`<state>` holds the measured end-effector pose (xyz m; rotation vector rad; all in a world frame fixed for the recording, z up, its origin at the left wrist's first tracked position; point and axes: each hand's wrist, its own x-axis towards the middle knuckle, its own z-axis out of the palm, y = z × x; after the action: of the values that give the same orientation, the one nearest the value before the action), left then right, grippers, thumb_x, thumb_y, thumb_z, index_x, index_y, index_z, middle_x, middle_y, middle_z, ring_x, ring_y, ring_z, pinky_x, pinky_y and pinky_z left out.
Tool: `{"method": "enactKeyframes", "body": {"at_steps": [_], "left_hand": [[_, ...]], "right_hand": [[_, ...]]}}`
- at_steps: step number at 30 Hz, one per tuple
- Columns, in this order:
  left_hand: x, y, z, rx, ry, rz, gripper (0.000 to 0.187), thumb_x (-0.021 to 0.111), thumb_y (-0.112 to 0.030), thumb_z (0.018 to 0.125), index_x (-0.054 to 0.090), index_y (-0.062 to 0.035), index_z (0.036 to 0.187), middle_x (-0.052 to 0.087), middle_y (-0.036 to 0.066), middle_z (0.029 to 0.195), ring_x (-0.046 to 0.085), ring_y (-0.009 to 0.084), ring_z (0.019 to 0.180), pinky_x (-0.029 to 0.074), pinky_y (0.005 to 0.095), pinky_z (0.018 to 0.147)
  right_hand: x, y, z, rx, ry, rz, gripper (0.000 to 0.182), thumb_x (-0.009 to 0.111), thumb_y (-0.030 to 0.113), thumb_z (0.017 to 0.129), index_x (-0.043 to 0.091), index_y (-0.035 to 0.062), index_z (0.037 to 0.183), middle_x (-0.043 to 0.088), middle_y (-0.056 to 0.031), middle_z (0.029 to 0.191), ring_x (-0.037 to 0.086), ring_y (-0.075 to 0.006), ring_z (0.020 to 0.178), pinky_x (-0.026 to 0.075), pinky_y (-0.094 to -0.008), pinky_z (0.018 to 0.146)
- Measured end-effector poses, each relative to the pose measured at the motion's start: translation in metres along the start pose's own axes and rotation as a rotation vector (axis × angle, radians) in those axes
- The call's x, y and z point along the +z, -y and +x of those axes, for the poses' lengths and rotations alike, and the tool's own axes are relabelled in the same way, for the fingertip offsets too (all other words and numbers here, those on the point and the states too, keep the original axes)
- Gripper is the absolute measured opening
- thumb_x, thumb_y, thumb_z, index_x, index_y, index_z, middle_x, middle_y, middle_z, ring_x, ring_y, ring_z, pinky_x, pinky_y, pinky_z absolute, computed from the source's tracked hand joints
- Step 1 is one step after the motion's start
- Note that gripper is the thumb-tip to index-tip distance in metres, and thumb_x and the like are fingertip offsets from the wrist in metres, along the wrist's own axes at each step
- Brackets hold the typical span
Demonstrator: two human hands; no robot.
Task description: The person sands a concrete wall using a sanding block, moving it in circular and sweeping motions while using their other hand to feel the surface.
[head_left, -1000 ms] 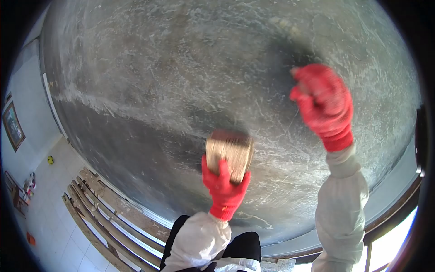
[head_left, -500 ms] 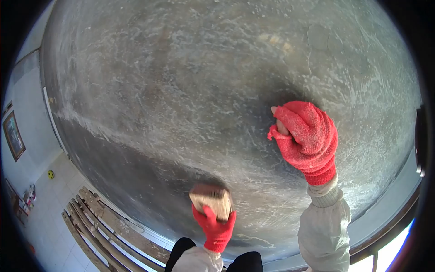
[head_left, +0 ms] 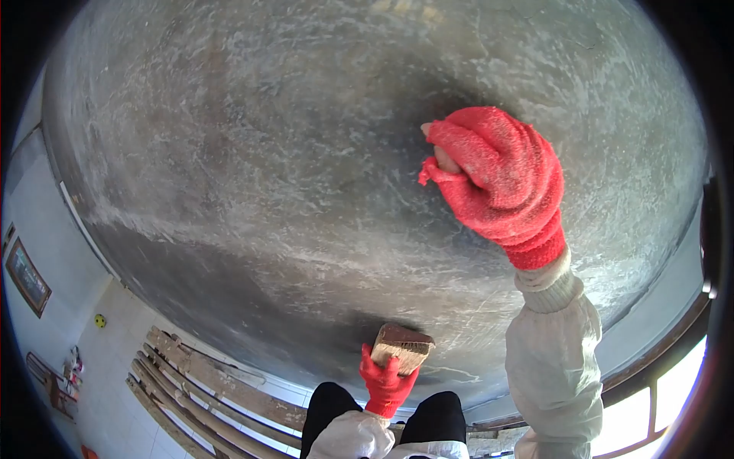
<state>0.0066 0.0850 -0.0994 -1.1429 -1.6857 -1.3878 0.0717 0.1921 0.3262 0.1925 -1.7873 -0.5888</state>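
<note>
My left hand (head_left: 388, 390), in a red glove with bare fingertips, grips a pale wooden block (head_left: 405, 352) with a reddish-brown face. That face is at the mottled grey plastered surface (head_left: 306, 168), low in the view. Higher up and to the right, my right hand (head_left: 501, 180) wears a dusty red glove. Its fingers are curled against the same surface, with the thumb and one bare fingertip showing. Whatever lies inside that hand, if anything, is hidden. Pale streaks and scratches mark the plaster around both hands.
Wooden planks and poles (head_left: 222, 398) form a platform at the lower left, near my knees (head_left: 436, 421). Far below are the tiled floor, a yellow ball (head_left: 100, 320) and a chair (head_left: 50, 382). A framed picture (head_left: 28, 277) hangs at left. A bright window (head_left: 680, 390) stands at lower right.
The view has shifted. My left hand and the block have moved right and lower in the picture. My right hand appears higher and slightly further left, still curled against the plaster.
</note>
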Motion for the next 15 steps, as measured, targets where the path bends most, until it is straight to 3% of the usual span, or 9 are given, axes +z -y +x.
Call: {"method": "enactKeyframes", "body": {"at_steps": [2,5,6,9,11,15], "left_hand": [[-0.004,-0.019,0.032,0.016,-0.064,-0.022,0.099,0.090,-0.026,0.058,0.035,-0.0319,0.139,0.026,0.033,0.145,0.048,0.0504,0.113,0.048,0.0551,0.080],[-0.016,-0.056,0.147,0.092,-0.212,-0.012,0.095,0.088,-0.022,0.058,0.038,-0.0261,0.138,0.025,0.037,0.143,0.051,0.0531,0.107,0.049,0.0555,0.074],[-0.029,-0.068,0.179,0.092,-0.135,-0.033,0.106,0.085,-0.020,0.064,0.024,-0.0230,0.150,0.021,0.039,0.145,0.039,0.0551,0.124,0.041,0.0607,0.092],[-0.045,-0.075,0.237,0.087,-0.167,0.023,0.107,0.087,-0.025,0.063,0.025,-0.0202,0.150,0.018,0.038,0.148,0.036,0.0546,0.127,0.038,0.0589,0.098],[-0.046,-0.065,0.222,0.091,-0.166,0.028,0.107,0.087,-0.026,0.064,0.025,-0.0215,0.150,0.018,0.038,0.148,0.036,0.0546,0.127,0.038,0.0596,0.097],[-0.025,-0.008,0.116,0.086,-0.120,0.020,0.105,0.086,-0.029,0.066,0.022,-0.0297,0.149,0.016,0.038,0.148,0.036,0.0564,0.126,0.041,0.0632,0.092]], "right_hand": [[0.002,-0.003,-0.001,-0.012,-0.017,-0.008,0.028,0.078,0.012,0.069,0.069,0.0120,0.095,0.065,-0.0038,0.088,0.063,-0.0249,0.069,0.049,-0.0349,0.056],[0.003,-0.002,-0.003,-0.016,-0.034,-0.067,0.028,0.078,0.012,0.069,0.070,0.0120,0.096,0.065,-0.0041,0.089,0.063,-0.0253,0.069,0.050,-0.0352,0.057],[0.002,-0.001,-0.002,-0.013,-0.033,-0.064,0.028,0.078,0.012,0.069,0.070,0.0120,0.096,0.065,-0.0041,0.089,0.063,-0.0253,0.069,0.050,-0.0352,0.057],[0.001,-0.001,-0.001,-0.014,-0.027,-0.010,0.029,0.077,0.010,0.069,0.070,0.0113,0.097,0.065,-0.0050,0.089,0.063,-0.0258,0.069,0.050,-0.0353,0.057],[0.002,-0.002,-0.003,0.020,-0.001,-0.032,0.035,0.080,0.024,0.065,0.066,0.0146,0.096,0.063,-0.0002,0.091,0.063,-0.0240,0.074,0.049,-0.0359,0.058],[0.000,-0.001,-0.003,0.034,0.010,-0.021,0.038,0.081,0.020,0.062,0.067,0.0131,0.097,0.064,-0.0023,0.091,0.063,-0.0238,0.073,0.049,-0.0355,0.057]]}}
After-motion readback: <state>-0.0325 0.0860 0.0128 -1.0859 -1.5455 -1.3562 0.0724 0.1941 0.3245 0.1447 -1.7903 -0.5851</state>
